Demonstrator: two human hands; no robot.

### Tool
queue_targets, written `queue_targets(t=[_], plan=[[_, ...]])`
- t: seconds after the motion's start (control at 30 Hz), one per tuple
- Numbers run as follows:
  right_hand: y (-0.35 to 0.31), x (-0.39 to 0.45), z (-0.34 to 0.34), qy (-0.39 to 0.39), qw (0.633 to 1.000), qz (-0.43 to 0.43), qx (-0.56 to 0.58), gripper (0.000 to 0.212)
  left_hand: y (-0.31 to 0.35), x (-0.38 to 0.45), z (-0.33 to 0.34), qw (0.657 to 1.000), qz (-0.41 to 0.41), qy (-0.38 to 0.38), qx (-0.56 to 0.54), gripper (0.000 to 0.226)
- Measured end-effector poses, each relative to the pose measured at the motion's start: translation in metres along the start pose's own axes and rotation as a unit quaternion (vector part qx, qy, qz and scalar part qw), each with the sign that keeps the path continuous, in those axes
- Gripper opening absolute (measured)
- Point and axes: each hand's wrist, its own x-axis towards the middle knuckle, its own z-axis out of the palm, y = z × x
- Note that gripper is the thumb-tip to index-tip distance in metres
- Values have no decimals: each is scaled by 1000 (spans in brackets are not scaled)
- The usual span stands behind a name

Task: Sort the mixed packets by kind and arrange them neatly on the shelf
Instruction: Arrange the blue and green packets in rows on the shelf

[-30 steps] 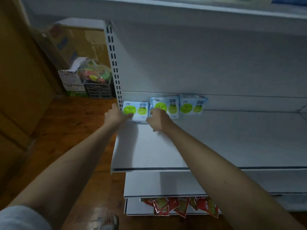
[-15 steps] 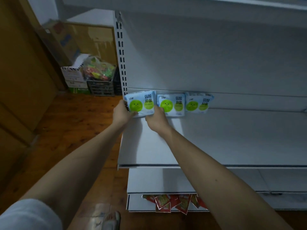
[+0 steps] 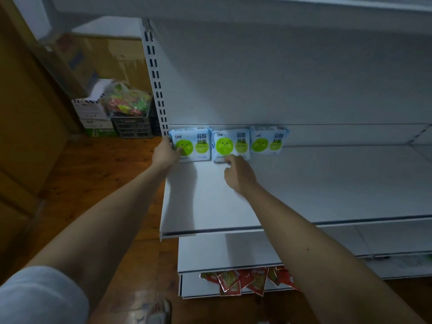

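Observation:
Three light-blue packets with green smiley circles stand in a row against the back wall of the white shelf [image 3: 304, 190]. My left hand [image 3: 164, 154] grips the left edge of the leftmost packet [image 3: 198, 143], thumb on its front. My right hand [image 3: 238, 175] reaches to the middle packet [image 3: 233, 141] and touches its lower edge with the fingertips. The third packet [image 3: 268, 142] stands free to the right, leaning slightly. A heap of red packets [image 3: 245, 279] lies on the lowest shelf below.
The slotted upright [image 3: 155, 73] marks the shelf's left end. On the wooden floor to the left stand a dark crate [image 3: 132, 126] with a bag of colourful packets [image 3: 126, 102], cardboard boxes [image 3: 90, 111] and a wooden door [image 3: 23, 113].
The leftmost packet was stood upright against the back wall. My right hand left its corner and moved right to the middle packet. The view moved closer.

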Motion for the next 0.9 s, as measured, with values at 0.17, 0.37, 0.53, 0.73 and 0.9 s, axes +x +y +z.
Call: queue_targets(t=[0.17, 0.37, 0.53, 0.73, 0.9], plan=[[2, 4, -3, -38, 999, -35, -15, 51, 11, 1, -3, 999, -12, -42, 15, 39], [0, 7, -13, -39, 999, -19, -21, 20, 14, -12, -3, 995, 1, 25, 98, 70], [6, 4, -47, 209, 975, 31, 72, 16, 42, -38, 3, 936, 235, 163, 203, 57], [41, 34, -86, 204, 975, 0, -92, 59, 72, -37, 62, 837, 417, -11, 355, 70], [48, 61, -100, 172, 974, -8, -147, 30, 79, -14, 95, 821, 390, 15, 417, 84]])
